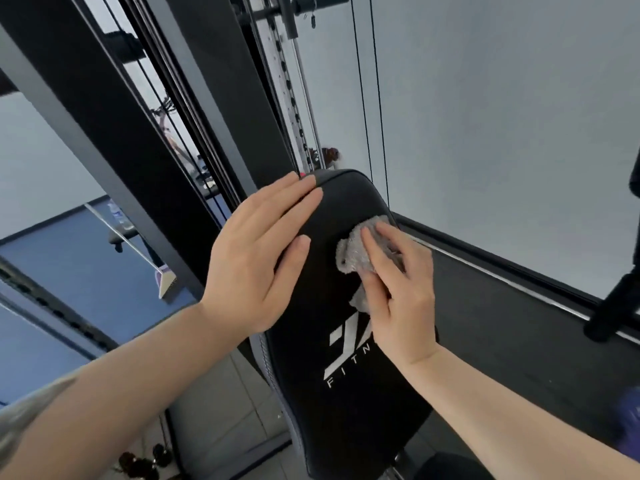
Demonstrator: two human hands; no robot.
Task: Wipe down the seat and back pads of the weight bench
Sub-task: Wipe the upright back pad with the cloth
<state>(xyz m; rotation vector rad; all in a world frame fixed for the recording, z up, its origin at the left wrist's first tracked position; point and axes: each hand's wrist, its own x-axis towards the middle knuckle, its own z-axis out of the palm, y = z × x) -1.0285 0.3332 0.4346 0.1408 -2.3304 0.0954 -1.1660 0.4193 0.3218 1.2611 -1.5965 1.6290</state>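
Right hand presses crumpled grey fuzzy cloth onto smooth black padded back pad; left hand flat, fingers extended, empty, steadying rounded top edge

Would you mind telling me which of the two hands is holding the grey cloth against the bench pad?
The right hand: its fingers press the grey cloth onto the black back pad. The left hand lies flat and empty on the pad's upper left edge.
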